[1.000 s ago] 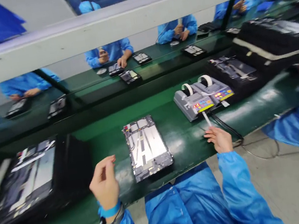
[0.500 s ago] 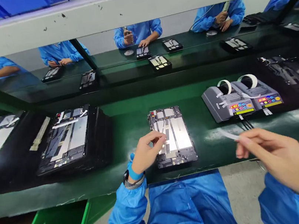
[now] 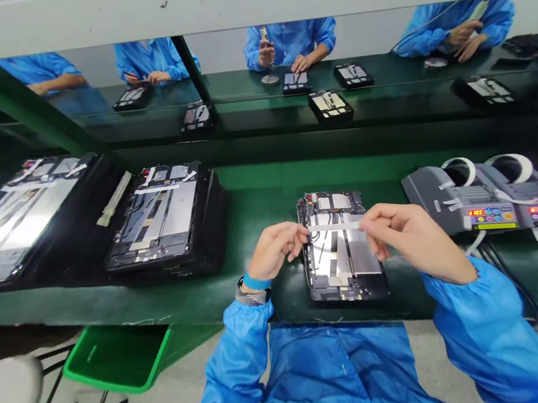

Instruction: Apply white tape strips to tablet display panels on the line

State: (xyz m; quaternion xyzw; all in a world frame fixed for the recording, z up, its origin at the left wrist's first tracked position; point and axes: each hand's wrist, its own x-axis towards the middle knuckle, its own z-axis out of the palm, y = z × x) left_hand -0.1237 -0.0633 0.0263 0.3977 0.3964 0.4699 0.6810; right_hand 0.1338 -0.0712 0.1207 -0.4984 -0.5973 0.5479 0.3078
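An opened tablet chassis (image 3: 343,264) lies on the green conveyor belt (image 3: 260,209) right in front of me. A pale strip of tape (image 3: 333,226) is stretched level just above its upper part. My left hand (image 3: 272,251) pinches the strip's left end and my right hand (image 3: 408,237) pinches its right end. Both hands are closed on the tape, in blue sleeves.
Two grey tape dispensers (image 3: 494,198) with white rolls stand to the right. Black trays of opened tablets (image 3: 162,214) sit at the left. Across a second belt, several people in blue coats (image 3: 289,40) work on devices. A green bin (image 3: 118,357) sits below the belt.
My right hand carried the tape strip from the dispensers leftward to the chassis. My left hand took its free end, and the strip now spans both hands. The view swung left.
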